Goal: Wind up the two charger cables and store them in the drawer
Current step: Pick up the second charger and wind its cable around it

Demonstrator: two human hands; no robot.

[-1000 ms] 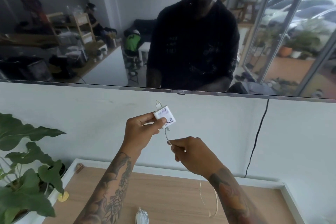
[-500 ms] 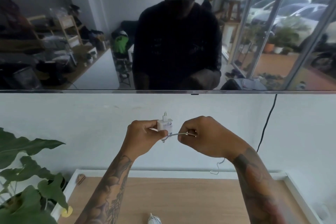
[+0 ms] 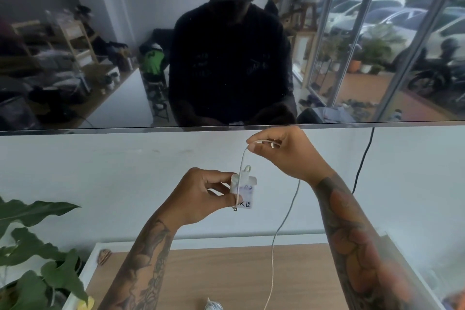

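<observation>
Above the counter, in front of the wall:
Left hand (image 3: 201, 196): is pinching the white charger block (image 3: 243, 190) by its edges, holding it upright with the labelled face toward the camera.
Right hand (image 3: 286, 153): is gripping the thin white cable (image 3: 284, 224) between thumb and fingers, raised above and to the right of the block.
Cable path: is arching from the right hand down across the face of the block; the free length is hanging from the right hand toward the wooden counter (image 3: 251, 272), its end running out of view at the bottom edge.
Step in hand: judged to be the winding of this cable round its block, with few turns laid so far and most of the length still loose.
Next move: is calling for the right hand to carry the cable down and round the block under light tension while the left hand is keeping the block steady.
Second charger: a white bundle (image 3: 212, 306) is lying on the counter at the bottom edge, apparently already wound.
Drawer: is not in view.
</observation>
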